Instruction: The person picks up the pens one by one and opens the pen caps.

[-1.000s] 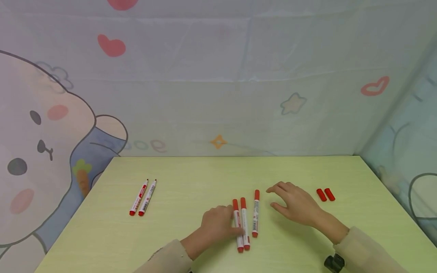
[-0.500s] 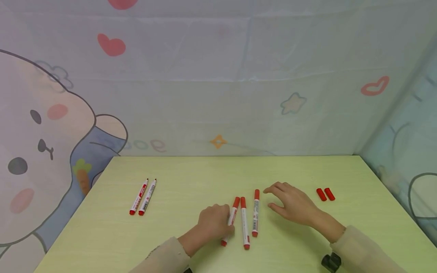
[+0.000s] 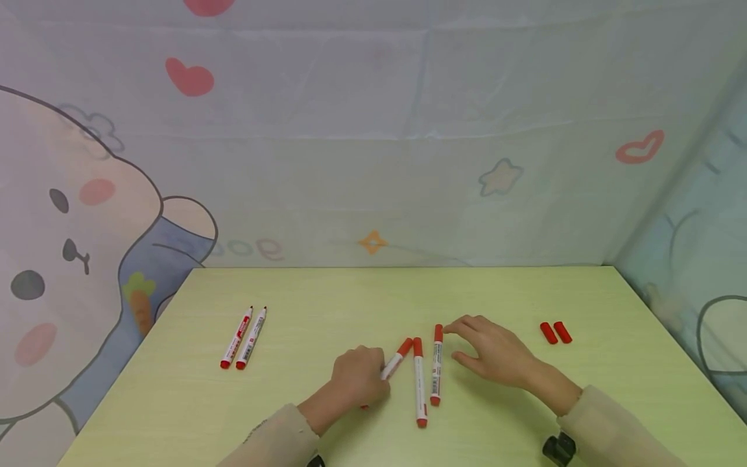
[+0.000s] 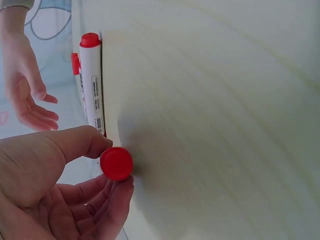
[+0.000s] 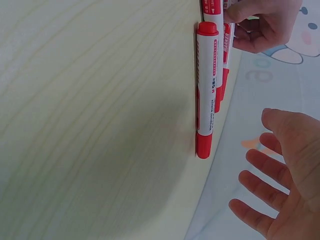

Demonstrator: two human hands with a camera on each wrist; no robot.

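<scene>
My left hand pinches a capped whiteboard marker between thumb and fingers. Its red cap points up and to the right in the head view, and its red end faces the left wrist camera. Just right of it lies a second capped marker, then a third capped marker, white with red caps. My right hand hovers beside the third marker with fingers relaxed and spread, holding nothing. In the right wrist view that nearest marker lies on the table, apart from the fingers.
Two uncapped markers lie side by side at the table's left. Two loose red caps lie at the right. A printed cloth hangs behind the pale yellow-green table.
My left hand has drawn its marker leftward, away from the second one, and swung it from nearly upright in view to a slant. My right hand has drifted slightly left toward the third marker.
</scene>
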